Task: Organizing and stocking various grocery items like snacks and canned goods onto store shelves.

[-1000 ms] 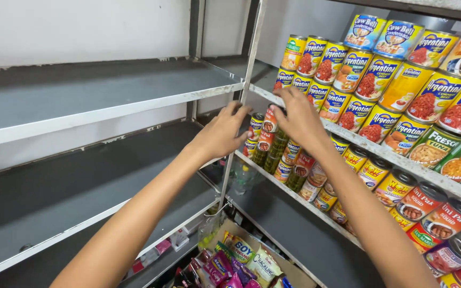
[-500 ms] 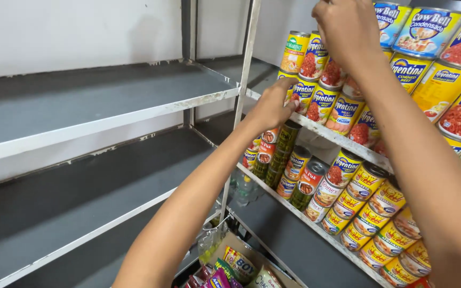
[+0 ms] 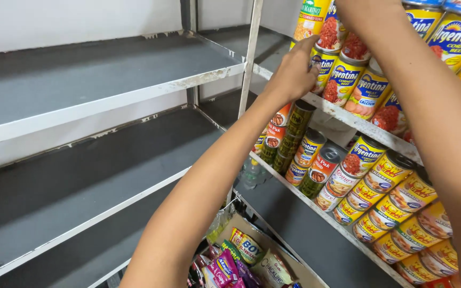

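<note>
- Far left: two grey metal shelves (image 3: 97, 69) with chipped white front edges stand bare of cans; a white upright post (image 3: 251, 48) divides them from the stocked bay.
- Bottom centre: an open cardboard box (image 3: 273, 242) below the shelves holds bright snack packets (image 3: 225, 266).
- Centre: the left hand (image 3: 294, 72) reaches up to the near end of the upper can shelf (image 3: 348, 118), fingers loosely spread, fingertips resting against a corned beef can (image 3: 322, 66) with a blue and yellow label. It touches the can without closing round it.
- That can stands upright at the front edge of the shelf, touching its neighbours, with another row of cans (image 3: 342, 37) stacked on top.
- Judged by kind, the can is rigid, fairly heavy for its size and smooth-sided, so rather slippery; a grip round the cylindrical wall would suit best, minding the stack above.
- Lower centre to right: the shelf below carries rows of cans lying on their sides (image 3: 380, 186), ends facing out, tightly packed.
- Right: the right forearm (image 3: 433, 112) rises across the cans and leaves the top edge; the right hand is out of sight, so I cannot tell its state.
</note>
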